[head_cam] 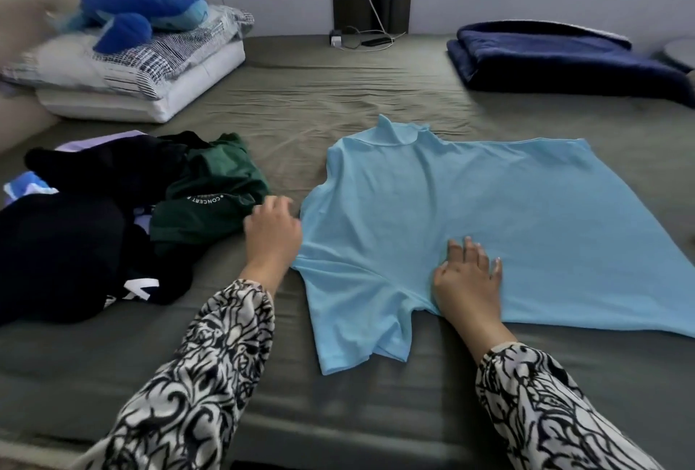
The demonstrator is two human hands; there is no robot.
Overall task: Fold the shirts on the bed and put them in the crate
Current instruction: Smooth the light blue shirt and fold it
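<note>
Flat on the grey-green bed sheet (pixel 338 67) lies the light blue T-shirt (pixel 451 206), collar toward the far side, one sleeve pointing toward the person. Spread, straight fingers (pixel 468 249) of the right hand (pixel 466 281) press on the shirt near that sleeve's seam, while the left hand (pixel 272 232) sits at the shirt's left edge with its fingers curled, though whether they pinch the cloth cannot be told. Just beyond the left fingers is a crumpled dark green shirt (pixel 210 199) against a heap of black clothes (pixel 75 236); well past both hands lie stacked pillows (pixel 150 71), a blue plush toy (pixel 139 11) and a folded navy blanket (pixel 556 56).
</note>
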